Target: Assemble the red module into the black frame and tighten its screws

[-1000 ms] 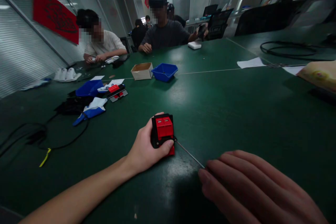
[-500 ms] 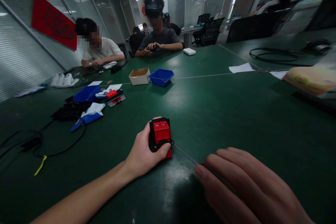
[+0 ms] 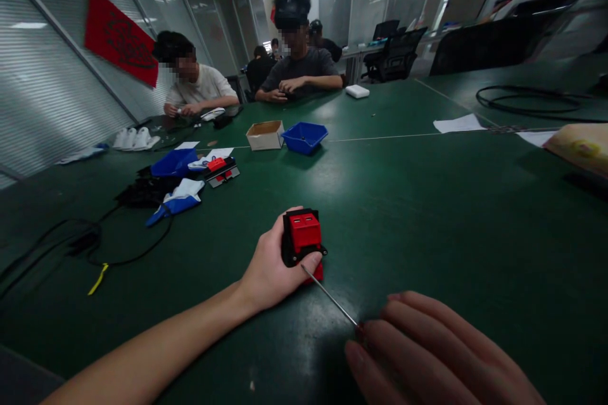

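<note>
My left hand [image 3: 268, 269] is wrapped round a red and black block-shaped part [image 3: 304, 237] that stands on the green table [image 3: 427, 215]. My right hand [image 3: 437, 354] is low at the front right, fingers closed over the handle of a thin metal screwdriver [image 3: 330, 294]. The screwdriver's shaft slants up and left, and its tip rests at the block's lower front edge, beside my left thumb. The handle itself is hidden under my fingers.
Farther back stand a cardboard box [image 3: 265, 135] and a blue tray [image 3: 304, 137]. At the left lie blue and white gloves [image 3: 178, 198], a second red and black part [image 3: 221, 169] and black cables [image 3: 85, 243]. Two people [image 3: 299, 63] sit across the table. Papers [image 3: 458, 123] lie at the right.
The screwdriver tip has shifted from the block's right side to its lower front edge by my thumb. My right hand has dropped lower in view. The camera has turned slightly.
</note>
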`<action>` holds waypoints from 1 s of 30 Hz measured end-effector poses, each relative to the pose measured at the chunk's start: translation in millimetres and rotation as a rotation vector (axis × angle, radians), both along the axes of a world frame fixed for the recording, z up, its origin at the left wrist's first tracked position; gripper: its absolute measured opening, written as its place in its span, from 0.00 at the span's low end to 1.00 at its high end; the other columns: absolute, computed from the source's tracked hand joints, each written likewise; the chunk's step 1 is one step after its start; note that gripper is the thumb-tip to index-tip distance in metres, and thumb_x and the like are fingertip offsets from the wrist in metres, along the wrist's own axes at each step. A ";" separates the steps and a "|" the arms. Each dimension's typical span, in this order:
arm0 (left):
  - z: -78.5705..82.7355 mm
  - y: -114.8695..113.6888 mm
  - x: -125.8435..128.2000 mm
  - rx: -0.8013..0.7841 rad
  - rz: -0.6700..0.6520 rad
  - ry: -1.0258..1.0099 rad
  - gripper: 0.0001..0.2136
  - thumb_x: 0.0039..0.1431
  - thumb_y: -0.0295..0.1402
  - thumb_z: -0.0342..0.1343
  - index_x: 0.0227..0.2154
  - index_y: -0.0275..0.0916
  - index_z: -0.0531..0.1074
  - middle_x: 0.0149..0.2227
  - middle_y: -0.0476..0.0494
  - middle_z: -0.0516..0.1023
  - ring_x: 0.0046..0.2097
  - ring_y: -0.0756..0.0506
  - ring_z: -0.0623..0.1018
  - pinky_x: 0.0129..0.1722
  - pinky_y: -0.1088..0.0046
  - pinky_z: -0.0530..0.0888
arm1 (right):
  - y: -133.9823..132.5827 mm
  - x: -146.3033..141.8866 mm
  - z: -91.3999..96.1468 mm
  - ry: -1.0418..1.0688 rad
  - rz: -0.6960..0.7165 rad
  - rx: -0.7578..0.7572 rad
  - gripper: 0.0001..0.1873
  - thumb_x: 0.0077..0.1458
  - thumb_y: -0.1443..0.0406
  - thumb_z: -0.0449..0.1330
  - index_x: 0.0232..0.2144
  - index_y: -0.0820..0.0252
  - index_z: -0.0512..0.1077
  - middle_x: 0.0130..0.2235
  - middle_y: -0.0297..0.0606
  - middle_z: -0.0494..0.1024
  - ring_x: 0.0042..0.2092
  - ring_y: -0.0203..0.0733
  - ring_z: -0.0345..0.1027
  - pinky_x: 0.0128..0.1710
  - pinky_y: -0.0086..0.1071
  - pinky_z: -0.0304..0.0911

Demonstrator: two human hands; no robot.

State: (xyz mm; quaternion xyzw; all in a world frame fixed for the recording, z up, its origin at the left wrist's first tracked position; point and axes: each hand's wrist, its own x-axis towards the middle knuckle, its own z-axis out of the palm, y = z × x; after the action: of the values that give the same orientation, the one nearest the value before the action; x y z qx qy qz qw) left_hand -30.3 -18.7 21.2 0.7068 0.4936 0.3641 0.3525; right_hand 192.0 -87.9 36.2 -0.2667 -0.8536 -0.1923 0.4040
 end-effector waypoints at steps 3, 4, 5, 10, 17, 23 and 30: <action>0.6 0.1 1.4 0.001 0.007 0.001 0.29 0.57 0.36 0.61 0.59 0.34 0.61 0.40 0.43 0.81 0.38 0.45 0.81 0.42 0.69 0.78 | 1.4 1.1 8.3 -0.101 0.047 -0.047 0.08 0.65 0.67 0.58 0.44 0.52 0.76 0.36 0.30 0.82 0.39 0.39 0.75 0.45 0.32 0.72; 0.6 0.1 1.7 0.004 0.009 0.002 0.29 0.56 0.36 0.61 0.59 0.34 0.62 0.40 0.43 0.81 0.39 0.45 0.81 0.42 0.69 0.78 | 1.9 1.2 10.6 -0.108 0.055 -0.052 0.08 0.65 0.68 0.57 0.43 0.53 0.76 0.37 0.30 0.82 0.40 0.38 0.75 0.45 0.32 0.72; 0.4 0.0 1.9 0.008 0.011 0.004 0.29 0.56 0.36 0.61 0.59 0.34 0.62 0.40 0.43 0.81 0.39 0.45 0.81 0.42 0.69 0.78 | 2.1 1.1 12.5 -0.100 0.058 -0.054 0.09 0.66 0.68 0.56 0.43 0.53 0.76 0.38 0.30 0.82 0.39 0.38 0.75 0.44 0.33 0.71; -0.7 0.3 1.4 0.012 0.013 0.009 0.28 0.57 0.37 0.61 0.58 0.35 0.62 0.40 0.43 0.80 0.39 0.44 0.81 0.41 0.69 0.78 | -0.2 -2.4 16.0 -0.066 0.045 -0.101 0.16 0.71 0.71 0.48 0.43 0.54 0.75 0.38 0.25 0.83 0.38 0.37 0.75 0.45 0.36 0.68; 0.0 2.4 1.7 0.053 0.022 0.070 0.21 0.57 0.37 0.61 0.52 0.36 0.66 0.37 0.45 0.80 0.36 0.45 0.81 0.37 0.71 0.78 | -1.9 -4.0 18.8 -0.082 0.040 -0.093 0.16 0.71 0.71 0.48 0.44 0.52 0.75 0.40 0.22 0.83 0.40 0.36 0.75 0.46 0.37 0.67; -0.8 2.4 0.7 0.063 0.016 0.082 0.17 0.57 0.37 0.62 0.47 0.37 0.67 0.37 0.46 0.81 0.36 0.45 0.81 0.37 0.71 0.78 | 1.6 -8.1 12.2 -0.047 0.055 -0.081 0.12 0.69 0.70 0.52 0.44 0.55 0.75 0.39 0.26 0.83 0.39 0.39 0.74 0.46 0.38 0.66; -0.4 1.4 -0.1 0.051 0.011 0.065 0.17 0.57 0.37 0.61 0.46 0.37 0.68 0.38 0.44 0.82 0.37 0.45 0.82 0.37 0.71 0.79 | -0.2 -9.0 9.6 -0.034 -0.011 -0.044 0.13 0.70 0.70 0.49 0.44 0.58 0.74 0.36 0.32 0.83 0.38 0.42 0.73 0.46 0.40 0.64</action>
State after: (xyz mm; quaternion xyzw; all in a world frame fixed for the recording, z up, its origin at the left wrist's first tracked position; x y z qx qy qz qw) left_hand -30.4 -17.2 20.8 0.7242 0.4994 0.3554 0.3161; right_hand 183.0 -88.2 45.7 -0.2771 -0.8628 -0.1801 0.3825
